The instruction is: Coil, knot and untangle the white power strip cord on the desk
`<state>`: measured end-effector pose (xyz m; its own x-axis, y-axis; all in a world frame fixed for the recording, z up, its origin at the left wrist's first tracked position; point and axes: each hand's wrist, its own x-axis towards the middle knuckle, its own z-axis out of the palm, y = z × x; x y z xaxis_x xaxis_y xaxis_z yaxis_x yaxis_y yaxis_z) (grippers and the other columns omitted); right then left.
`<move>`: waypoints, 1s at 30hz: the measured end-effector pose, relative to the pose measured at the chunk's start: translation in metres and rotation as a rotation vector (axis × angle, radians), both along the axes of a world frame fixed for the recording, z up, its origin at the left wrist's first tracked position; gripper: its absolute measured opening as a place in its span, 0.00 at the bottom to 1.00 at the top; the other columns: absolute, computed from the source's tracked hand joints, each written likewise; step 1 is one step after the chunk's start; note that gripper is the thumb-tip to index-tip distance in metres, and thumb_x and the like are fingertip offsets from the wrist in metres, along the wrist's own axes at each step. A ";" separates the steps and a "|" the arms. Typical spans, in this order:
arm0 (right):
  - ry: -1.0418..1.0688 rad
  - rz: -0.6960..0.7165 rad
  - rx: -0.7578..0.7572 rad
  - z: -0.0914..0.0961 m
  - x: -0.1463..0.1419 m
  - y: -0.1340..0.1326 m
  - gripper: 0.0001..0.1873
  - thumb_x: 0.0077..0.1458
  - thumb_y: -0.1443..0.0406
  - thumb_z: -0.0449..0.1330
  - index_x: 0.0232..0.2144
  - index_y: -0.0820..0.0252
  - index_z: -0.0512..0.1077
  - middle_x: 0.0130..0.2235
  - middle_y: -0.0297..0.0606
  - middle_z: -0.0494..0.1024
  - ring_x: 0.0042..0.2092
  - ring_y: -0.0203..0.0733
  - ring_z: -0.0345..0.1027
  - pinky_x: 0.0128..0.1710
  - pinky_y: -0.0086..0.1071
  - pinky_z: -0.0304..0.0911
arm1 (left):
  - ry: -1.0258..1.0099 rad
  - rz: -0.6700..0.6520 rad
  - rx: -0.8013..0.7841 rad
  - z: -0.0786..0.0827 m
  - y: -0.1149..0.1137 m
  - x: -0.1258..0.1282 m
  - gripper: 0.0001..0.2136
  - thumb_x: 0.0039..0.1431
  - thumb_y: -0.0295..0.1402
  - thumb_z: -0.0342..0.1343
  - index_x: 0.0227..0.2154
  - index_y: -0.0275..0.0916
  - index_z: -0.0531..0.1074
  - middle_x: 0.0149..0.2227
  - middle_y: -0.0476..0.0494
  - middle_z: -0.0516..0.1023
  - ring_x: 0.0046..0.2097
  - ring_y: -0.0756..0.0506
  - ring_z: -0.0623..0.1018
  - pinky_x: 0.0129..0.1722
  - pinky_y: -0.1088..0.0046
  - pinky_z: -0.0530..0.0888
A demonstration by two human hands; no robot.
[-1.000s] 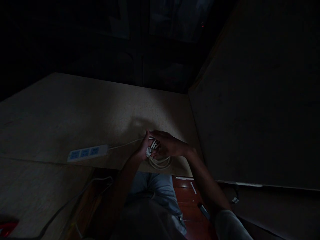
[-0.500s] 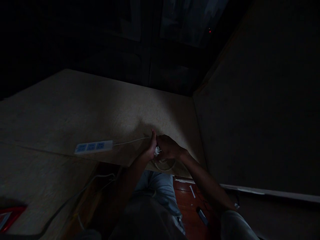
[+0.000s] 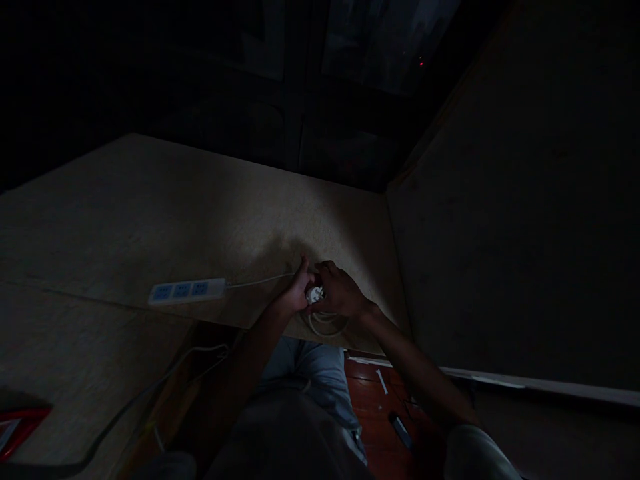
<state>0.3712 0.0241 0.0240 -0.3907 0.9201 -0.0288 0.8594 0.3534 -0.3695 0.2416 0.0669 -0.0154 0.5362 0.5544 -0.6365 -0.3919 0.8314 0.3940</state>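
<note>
A white power plug (image 3: 315, 295) sits between my two hands above the desk, its prongs pointing toward my right hand. My left hand (image 3: 299, 291) is closed on the plug from the left, thumb raised. Curled around the plug's other side is my right hand (image 3: 344, 292); its fingertips are partly hidden in the dim light. Below the hands hangs a loop of pale cable (image 3: 327, 333). A white power strip (image 3: 215, 290) with blue socket faces lies to the left, its cord (image 3: 263, 279) running toward my hands.
The pale desk top (image 3: 200, 193) meets a dark panel (image 3: 500, 253) on the right. A dark cable (image 3: 135, 401) crosses the lower left, near a red-edged object (image 3: 30, 427). Below the desk edge, a dark oblong object (image 3: 400, 430) lies on the reddish floor.
My hands have parted slightly and more of the plug shows between them. The right hand's fingers have opened out a little. The power strip stays in place.
</note>
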 end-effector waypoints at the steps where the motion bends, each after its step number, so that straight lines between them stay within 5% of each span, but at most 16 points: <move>1: 0.019 -0.008 -0.002 -0.001 0.000 -0.001 0.52 0.38 0.41 0.69 0.58 0.66 0.63 0.54 0.53 0.67 0.50 0.54 0.68 0.51 0.44 0.66 | 0.015 0.004 0.003 0.003 0.000 0.000 0.33 0.50 0.68 0.45 0.15 0.39 0.64 0.12 0.48 0.65 0.16 0.47 0.69 0.20 0.72 0.67; 8: -0.016 0.044 -0.043 0.010 -0.003 -0.005 0.31 0.50 0.44 0.64 0.49 0.56 0.75 0.47 0.47 0.75 0.54 0.51 0.67 0.50 0.37 0.65 | 0.026 0.009 -0.038 0.015 -0.001 0.002 0.36 0.55 0.66 0.39 0.29 0.35 0.73 0.22 0.40 0.75 0.26 0.41 0.78 0.26 0.68 0.73; 12: -0.062 0.000 -0.085 0.021 -0.002 -0.007 0.26 0.52 0.45 0.64 0.47 0.53 0.77 0.47 0.44 0.79 0.48 0.48 0.73 0.46 0.34 0.64 | 0.067 0.053 -0.024 0.016 -0.001 0.002 0.35 0.57 0.64 0.39 0.36 0.33 0.73 0.26 0.39 0.78 0.27 0.42 0.79 0.26 0.69 0.73; 17: -0.024 -0.088 -0.235 0.025 0.006 -0.002 0.23 0.49 0.44 0.65 0.36 0.55 0.80 0.35 0.41 0.83 0.36 0.45 0.76 0.34 0.30 0.60 | 0.095 0.012 -0.011 0.020 -0.001 0.004 0.35 0.60 0.61 0.36 0.42 0.32 0.72 0.30 0.38 0.79 0.30 0.42 0.80 0.26 0.69 0.74; 23: 0.191 -0.131 -0.311 0.012 0.020 0.001 0.20 0.42 0.48 0.69 0.18 0.57 0.75 0.21 0.35 0.75 0.28 0.40 0.69 0.28 0.29 0.55 | 0.018 0.009 0.026 0.013 -0.001 0.006 0.34 0.61 0.60 0.37 0.43 0.33 0.73 0.31 0.38 0.79 0.29 0.42 0.79 0.26 0.69 0.72; 30: 0.610 -0.245 -0.534 0.000 0.032 0.005 0.21 0.41 0.50 0.68 0.22 0.64 0.75 0.21 0.28 0.70 0.24 0.32 0.60 0.26 0.27 0.55 | -0.116 0.025 0.050 0.017 0.002 0.008 0.32 0.65 0.56 0.34 0.36 0.32 0.74 0.25 0.40 0.76 0.25 0.45 0.74 0.24 0.71 0.69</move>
